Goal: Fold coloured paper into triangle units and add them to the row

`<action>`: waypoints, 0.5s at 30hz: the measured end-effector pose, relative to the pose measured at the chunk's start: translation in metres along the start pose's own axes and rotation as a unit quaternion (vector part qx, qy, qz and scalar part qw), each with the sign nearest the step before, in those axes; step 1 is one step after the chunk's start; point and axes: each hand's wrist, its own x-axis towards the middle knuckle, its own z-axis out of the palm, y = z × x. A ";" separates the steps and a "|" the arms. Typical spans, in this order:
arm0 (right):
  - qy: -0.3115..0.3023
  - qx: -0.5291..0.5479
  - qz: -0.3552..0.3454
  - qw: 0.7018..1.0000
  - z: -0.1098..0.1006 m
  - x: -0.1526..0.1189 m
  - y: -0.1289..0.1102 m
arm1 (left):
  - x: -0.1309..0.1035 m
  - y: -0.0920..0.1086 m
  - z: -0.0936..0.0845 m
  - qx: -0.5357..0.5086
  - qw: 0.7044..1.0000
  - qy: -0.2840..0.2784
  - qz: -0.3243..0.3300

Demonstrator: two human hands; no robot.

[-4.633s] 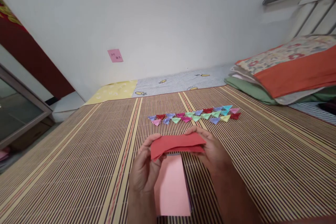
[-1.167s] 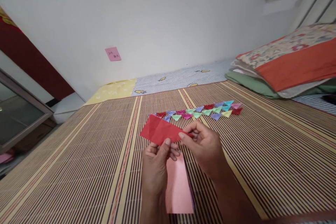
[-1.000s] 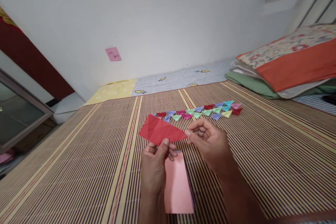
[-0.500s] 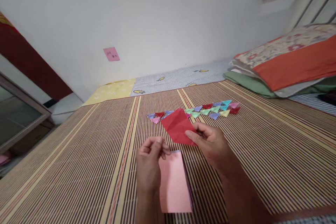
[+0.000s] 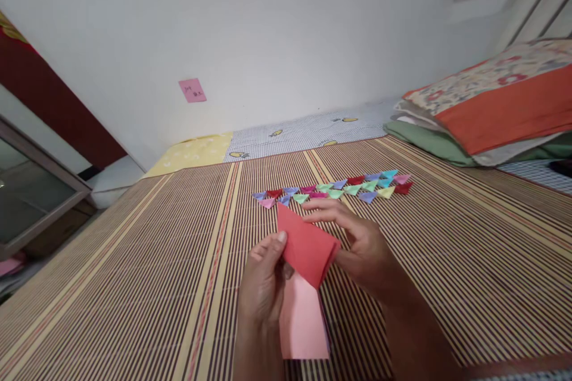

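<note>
A folded sheet of red paper [image 5: 306, 244] is raised at a tilt in front of me, its right edge curled over. My left hand [image 5: 267, 262] pinches its left edge, thumb on the near face. At the upper right edge, my right hand [image 5: 353, 232] has its fingers stretched out and apart, while its thumb touches the right corner and is partly hidden behind the sheet. Below lies a stack of pink paper [image 5: 304, 327], partly covered by the red sheet and my left hand. Beyond, small folded paper triangles [image 5: 353, 189] in many colours form two rows.
A striped mat [image 5: 156, 262] spreads under everything. At the right are a pillow and folded bedding [image 5: 500, 101]. Behind the mat, a checked cloth [image 5: 295, 128] meets the white wall [image 5: 286, 30], which bears a pink note [image 5: 192, 90]. A glass-paned frame [image 5: 36, 184] stands left.
The red paper has come down and left, turned and folded over. My left hand has taken hold of its left edge. My right hand's fingers have straightened from their grip.
</note>
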 end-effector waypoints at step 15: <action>-0.023 -0.227 -0.138 0.964 0.023 0.004 -0.013 | -0.002 0.013 -0.011 0.117 0.987 0.052 0.094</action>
